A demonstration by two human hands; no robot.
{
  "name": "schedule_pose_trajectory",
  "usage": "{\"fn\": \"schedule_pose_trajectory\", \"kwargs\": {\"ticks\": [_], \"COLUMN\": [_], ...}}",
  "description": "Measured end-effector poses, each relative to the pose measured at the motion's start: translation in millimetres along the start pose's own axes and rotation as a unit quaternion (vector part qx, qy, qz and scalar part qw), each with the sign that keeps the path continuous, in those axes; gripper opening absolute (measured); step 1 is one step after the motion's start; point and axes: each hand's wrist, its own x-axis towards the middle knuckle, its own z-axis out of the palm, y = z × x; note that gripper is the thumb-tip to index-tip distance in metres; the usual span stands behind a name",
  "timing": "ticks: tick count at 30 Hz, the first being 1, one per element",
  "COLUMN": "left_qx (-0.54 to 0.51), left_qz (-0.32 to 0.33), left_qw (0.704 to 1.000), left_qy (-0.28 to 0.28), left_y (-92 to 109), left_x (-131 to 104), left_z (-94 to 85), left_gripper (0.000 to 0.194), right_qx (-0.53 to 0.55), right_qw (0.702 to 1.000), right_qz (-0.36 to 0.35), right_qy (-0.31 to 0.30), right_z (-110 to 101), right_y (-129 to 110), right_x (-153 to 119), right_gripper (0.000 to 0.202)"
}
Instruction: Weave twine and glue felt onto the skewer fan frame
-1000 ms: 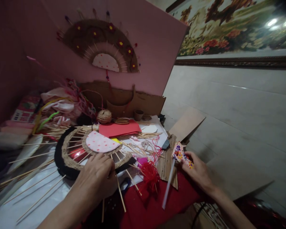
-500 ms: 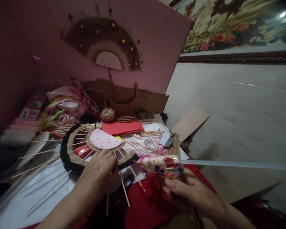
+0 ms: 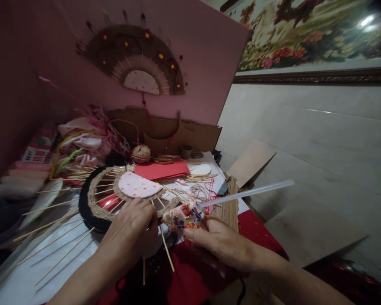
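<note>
My left hand (image 3: 130, 222) is closed over the near edge of a half-round fan (image 3: 95, 192) made of thin sticks, with twine bands, a black outer rim and a dotted cloth centre (image 3: 139, 186). Its fingertips are hidden. My right hand (image 3: 217, 239) grips a flower-patterned hot glue gun (image 3: 184, 216), whose nozzle points left toward the fan's right side and my left fingers. A long clear glue stick (image 3: 247, 192) juts out of the gun's back. Whether the nozzle touches the fan I cannot tell.
A finished-looking fan (image 3: 136, 55) hangs on a pink board behind. A twine ball (image 3: 141, 153), red card (image 3: 161, 168), small brown pot (image 3: 186, 151) and loose sticks lie behind the work. Pink cloth (image 3: 82, 140) is piled left; corrugated cardboard (image 3: 227, 207) lies right.
My right hand has brought the glue gun left, close to my left hand and over the fan's right end. The left hand keeps its grip; the view has shifted slightly.
</note>
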Motion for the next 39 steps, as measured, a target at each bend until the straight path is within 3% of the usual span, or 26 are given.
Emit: {"fn": "schedule_pose_trajectory", "kwargs": {"ticks": [20, 39], "left_qx": [-0.002, -0.002], "left_qz": [-0.009, 0.016], "left_qw": [1.0, 0.999], "left_qy": [-0.026, 0.047], "left_y": [6, -3], "left_x": [3, 0], "left_z": [-7.3, 5.7], "left_gripper": [0.02, 0.018], "right_qx": [-0.029, -0.01], "right_qw": [0.999, 0.999], "right_qz": [0.013, 0.034], "right_qy": [-0.002, -0.014], "right_z": [-5, -7], "right_y": [-9, -6], "right_x": [4, 0], "right_gripper": [0.047, 0.041]}}
